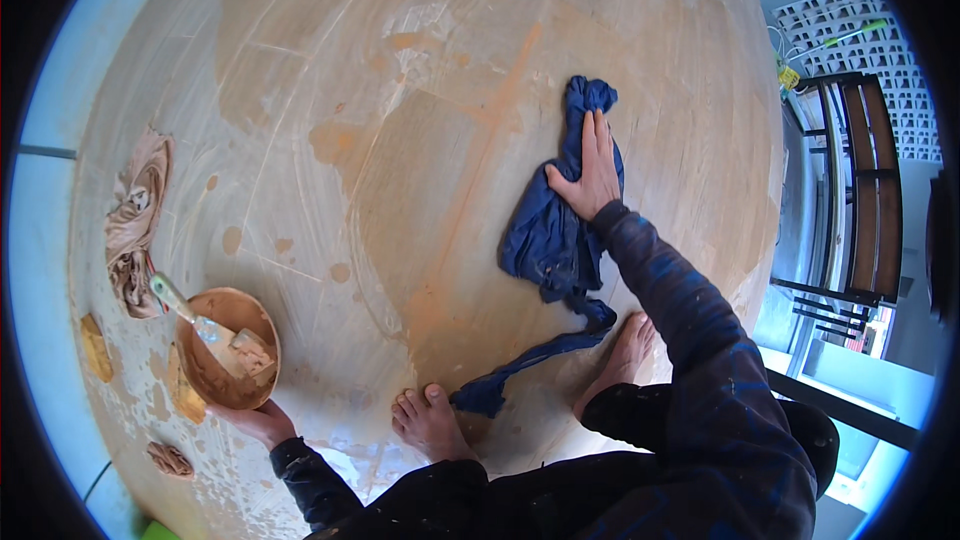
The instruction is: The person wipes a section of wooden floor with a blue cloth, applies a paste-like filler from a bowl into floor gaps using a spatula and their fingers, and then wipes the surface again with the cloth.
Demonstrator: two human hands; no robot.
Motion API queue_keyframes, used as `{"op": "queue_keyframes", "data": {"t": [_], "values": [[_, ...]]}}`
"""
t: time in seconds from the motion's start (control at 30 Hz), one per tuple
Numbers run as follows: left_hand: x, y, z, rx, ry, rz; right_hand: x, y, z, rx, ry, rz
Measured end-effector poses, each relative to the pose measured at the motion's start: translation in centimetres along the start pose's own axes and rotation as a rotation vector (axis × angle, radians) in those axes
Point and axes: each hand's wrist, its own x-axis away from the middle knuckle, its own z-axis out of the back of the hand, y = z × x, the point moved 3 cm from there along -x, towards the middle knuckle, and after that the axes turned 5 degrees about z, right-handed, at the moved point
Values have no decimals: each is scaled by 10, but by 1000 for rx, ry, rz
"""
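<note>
My right hand [590,172] lies flat on a crumpled dark blue cloth [555,230], fingers stretched forward and thumb out to the side. A narrow strip of the cloth [540,352] trails back between my bare feet. At the lower left my left hand [262,424] grips a round brown bowl [215,395] by its near side, with the fingers mostly hidden beneath it. Inside the bowl is a wet-looking brown paste [207,365]. A putty knife with a pale green handle [172,295] leans over the bowl's rim, its blade down in the bowl.
Wood-look floor tiles [680,90] carry whitish smears and orange-brown patches [340,143]. Left of the bowl lie a dirty beige rag [140,225], yellow sponge-like pieces [97,348] and a small brown rag [170,460]. Dark brown slatted furniture [872,190] stands at the right.
</note>
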Motion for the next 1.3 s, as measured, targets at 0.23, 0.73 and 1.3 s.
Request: {"op": "queue_keyframes", "data": {"t": [0.23,0.73,1.3], "values": [[-16,2,13,-119,169,-78,-179,86,-23,-68,27,176],[-21,-9,32,-406,245,-109,-185,9,-38,-285,-169,557],[-32,-34,52,-617,129,-391,89,-230,-39,-734,-647,679]]}}
